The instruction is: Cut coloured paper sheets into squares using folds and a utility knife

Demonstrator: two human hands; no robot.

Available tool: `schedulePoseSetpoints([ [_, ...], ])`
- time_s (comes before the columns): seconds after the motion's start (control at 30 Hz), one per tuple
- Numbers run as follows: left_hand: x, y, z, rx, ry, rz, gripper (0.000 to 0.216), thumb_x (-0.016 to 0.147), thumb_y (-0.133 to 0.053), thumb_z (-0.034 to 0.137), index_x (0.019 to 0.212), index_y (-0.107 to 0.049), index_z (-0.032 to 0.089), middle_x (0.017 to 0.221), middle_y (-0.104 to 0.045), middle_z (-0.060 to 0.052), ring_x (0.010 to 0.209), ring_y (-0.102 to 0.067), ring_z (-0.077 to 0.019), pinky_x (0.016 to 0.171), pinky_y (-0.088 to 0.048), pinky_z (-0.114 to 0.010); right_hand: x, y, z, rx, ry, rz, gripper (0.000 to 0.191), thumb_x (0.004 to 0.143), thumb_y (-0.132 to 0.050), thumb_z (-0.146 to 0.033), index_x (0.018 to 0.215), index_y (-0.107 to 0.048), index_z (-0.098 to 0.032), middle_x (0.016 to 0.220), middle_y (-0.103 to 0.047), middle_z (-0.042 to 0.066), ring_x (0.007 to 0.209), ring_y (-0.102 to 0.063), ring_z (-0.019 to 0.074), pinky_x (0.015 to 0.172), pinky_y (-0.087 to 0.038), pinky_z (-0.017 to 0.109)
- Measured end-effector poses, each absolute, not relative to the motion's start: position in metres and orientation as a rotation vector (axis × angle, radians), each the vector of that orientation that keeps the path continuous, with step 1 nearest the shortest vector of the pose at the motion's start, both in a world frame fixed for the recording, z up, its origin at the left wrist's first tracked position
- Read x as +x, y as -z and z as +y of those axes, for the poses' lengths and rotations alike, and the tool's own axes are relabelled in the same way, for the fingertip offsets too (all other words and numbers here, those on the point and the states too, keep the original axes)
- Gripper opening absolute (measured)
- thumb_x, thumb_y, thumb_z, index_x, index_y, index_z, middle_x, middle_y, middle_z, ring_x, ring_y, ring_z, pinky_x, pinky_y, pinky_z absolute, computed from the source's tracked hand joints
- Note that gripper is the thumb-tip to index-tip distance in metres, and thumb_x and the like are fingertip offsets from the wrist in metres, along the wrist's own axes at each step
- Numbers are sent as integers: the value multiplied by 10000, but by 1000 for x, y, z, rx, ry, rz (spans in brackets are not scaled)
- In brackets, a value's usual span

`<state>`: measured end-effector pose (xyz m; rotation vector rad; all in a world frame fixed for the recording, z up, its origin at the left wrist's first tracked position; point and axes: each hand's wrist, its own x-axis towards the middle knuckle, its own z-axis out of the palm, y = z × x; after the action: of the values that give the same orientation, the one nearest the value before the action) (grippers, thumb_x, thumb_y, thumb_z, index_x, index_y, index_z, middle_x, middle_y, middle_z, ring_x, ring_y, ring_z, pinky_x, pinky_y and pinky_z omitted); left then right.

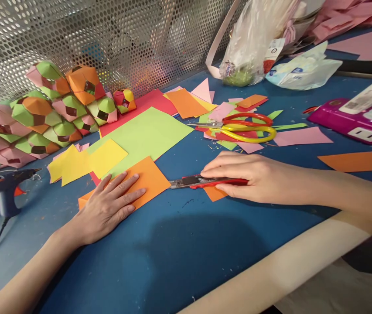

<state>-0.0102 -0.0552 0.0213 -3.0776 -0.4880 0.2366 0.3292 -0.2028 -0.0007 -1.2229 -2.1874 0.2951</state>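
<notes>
My left hand (107, 209) lies flat with fingers spread on a folded piece of orange paper (155, 176), pressing it to the blue table. My right hand (254, 176) is closed around a red and black utility knife (192, 181). The knife's tip touches the right corner of the orange paper. A small orange paper piece (214, 193) lies partly beneath the knife and my right hand. Behind my left hand are a large green sheet (149, 131) and yellow paper squares (109, 156).
Folded paper balls (38, 111) are stacked at left by the perforated metal panel (123, 39). A glue gun (4, 187) stands in front of them. Scissors (247, 126) lie on paper scraps. A purple device (349, 120) and a plastic bag (244, 48) sit at right.
</notes>
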Motion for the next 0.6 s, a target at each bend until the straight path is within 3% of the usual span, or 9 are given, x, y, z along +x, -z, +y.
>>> schedulePoseSetpoints([
  [0.6,-10,-19,-53,-3116,-252,-519,471,1037,-233,440,1508,-207,438,1620,-112,68,1495,-131,-291,1186,-141,-584,324,7,-214,-1167,-250,-2210,263,956,-500,-147,1187,-623,-154,1132,-642,95,1023,-568,191,834,-508,323],
])
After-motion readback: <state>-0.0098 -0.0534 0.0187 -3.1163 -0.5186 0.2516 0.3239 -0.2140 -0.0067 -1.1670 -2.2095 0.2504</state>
